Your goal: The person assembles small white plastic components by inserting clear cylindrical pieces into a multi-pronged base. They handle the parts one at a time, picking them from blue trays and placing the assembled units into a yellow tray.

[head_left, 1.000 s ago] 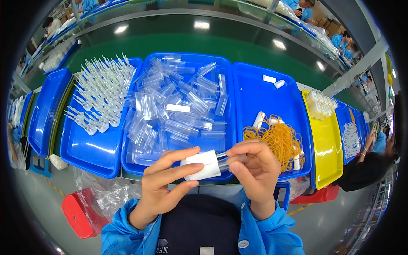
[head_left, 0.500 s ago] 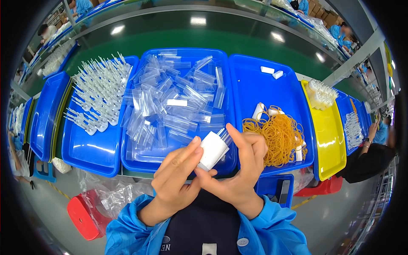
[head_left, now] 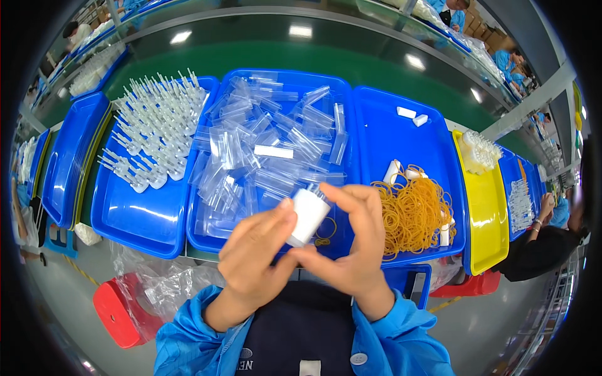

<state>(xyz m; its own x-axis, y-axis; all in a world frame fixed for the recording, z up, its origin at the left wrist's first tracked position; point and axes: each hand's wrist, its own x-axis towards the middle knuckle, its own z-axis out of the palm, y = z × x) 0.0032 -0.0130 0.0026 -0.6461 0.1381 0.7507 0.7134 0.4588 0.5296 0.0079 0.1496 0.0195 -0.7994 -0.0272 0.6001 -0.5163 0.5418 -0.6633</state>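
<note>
1. Gripping side of white piece with bunched fingers of left hand.
2. Pinching its ends between right hand's thumb and forefinger.
3. Holding it over near edge of middle blue tray.
4. Seeing rubber bands right of tray.

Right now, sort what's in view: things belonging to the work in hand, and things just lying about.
Likely in use:
- white piece, between left fingers and right fingers
- clear sleeves
- rubber bands

Seemingly lying about:
- plastic bag
- red stool
- stacked trays
</note>
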